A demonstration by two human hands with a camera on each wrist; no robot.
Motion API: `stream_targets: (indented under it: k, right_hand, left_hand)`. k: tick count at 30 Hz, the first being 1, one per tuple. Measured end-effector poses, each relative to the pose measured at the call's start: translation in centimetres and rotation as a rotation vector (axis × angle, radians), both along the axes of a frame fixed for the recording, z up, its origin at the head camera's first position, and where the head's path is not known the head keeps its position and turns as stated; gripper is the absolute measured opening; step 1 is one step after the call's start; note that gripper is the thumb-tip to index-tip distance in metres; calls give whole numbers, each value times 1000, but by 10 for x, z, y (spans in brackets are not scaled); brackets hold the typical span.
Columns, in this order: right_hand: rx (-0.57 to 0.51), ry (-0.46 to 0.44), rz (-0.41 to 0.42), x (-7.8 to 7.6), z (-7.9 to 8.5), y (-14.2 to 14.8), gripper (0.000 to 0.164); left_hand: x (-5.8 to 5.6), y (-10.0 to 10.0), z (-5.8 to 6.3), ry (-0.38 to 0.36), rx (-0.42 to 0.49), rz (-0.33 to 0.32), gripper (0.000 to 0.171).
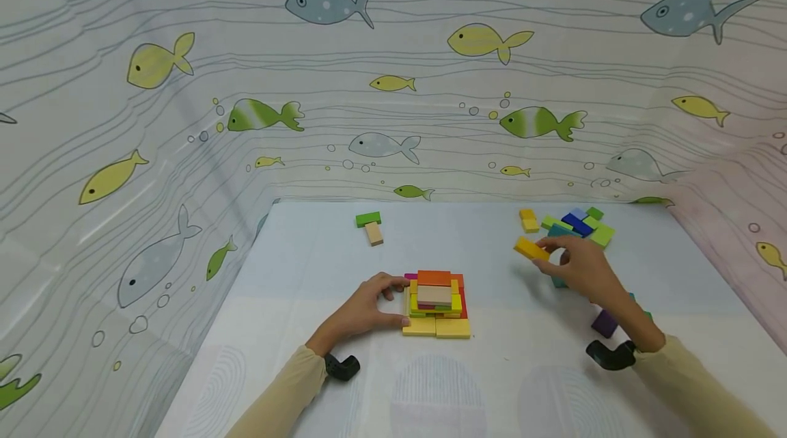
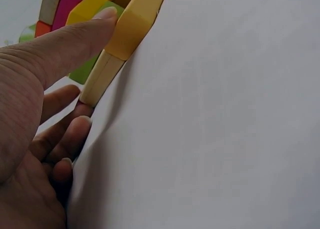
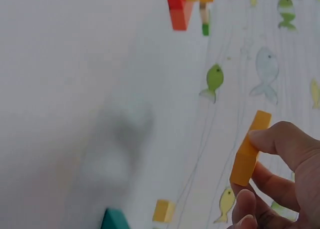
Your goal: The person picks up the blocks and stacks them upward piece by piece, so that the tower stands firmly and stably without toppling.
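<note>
A layered stack of coloured wooden blocks (image 1: 434, 296) stands mid-table, with pale yellow blocks (image 1: 453, 328) at its near edge and an orange block (image 1: 434, 278) on its upper part. My left hand (image 1: 365, 305) touches its left side, thumb at the near corner and index finger at the far one. In the left wrist view the thumb (image 2: 95, 34) lies against a yellow block (image 2: 132, 31), the other fingers loosely bent. Above the table at right, my right hand (image 1: 574, 264) pinches a yellow-orange block (image 1: 530, 248) between thumb and fingers.
Behind the right hand lies a loose pile of green, blue and teal blocks (image 1: 576, 222), beside yellow blocks (image 1: 528, 221). A purple block (image 1: 605, 323) is partly under the right forearm. Farther left lie a green block (image 1: 368, 219) and a plain wooden block (image 1: 374, 234).
</note>
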State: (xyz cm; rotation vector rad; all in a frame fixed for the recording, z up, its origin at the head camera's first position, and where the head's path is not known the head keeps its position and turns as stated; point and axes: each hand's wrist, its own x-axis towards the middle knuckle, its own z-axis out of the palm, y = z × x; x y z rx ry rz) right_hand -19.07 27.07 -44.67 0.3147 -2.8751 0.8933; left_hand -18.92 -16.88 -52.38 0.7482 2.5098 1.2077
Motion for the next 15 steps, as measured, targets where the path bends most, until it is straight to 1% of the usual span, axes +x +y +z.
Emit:
stream_targets:
  k: [3,8,11,15]
  right_hand:
    - [-17,30,56,-2,3,-28,35]
    - [-12,69,137,-2,7,-76,33]
    - [-11,70,192,-1,10,-99,32]
    - [-7,48,261,1,11,-124,32]
  left_hand:
    - [0,0,0,-1,-1,1,73]
    - [0,-1,-1,1,-3,5,73]
    - [0,-1,-2,8,-6,4,72]
    - [-1,-1,-1,12,-14,5,72]
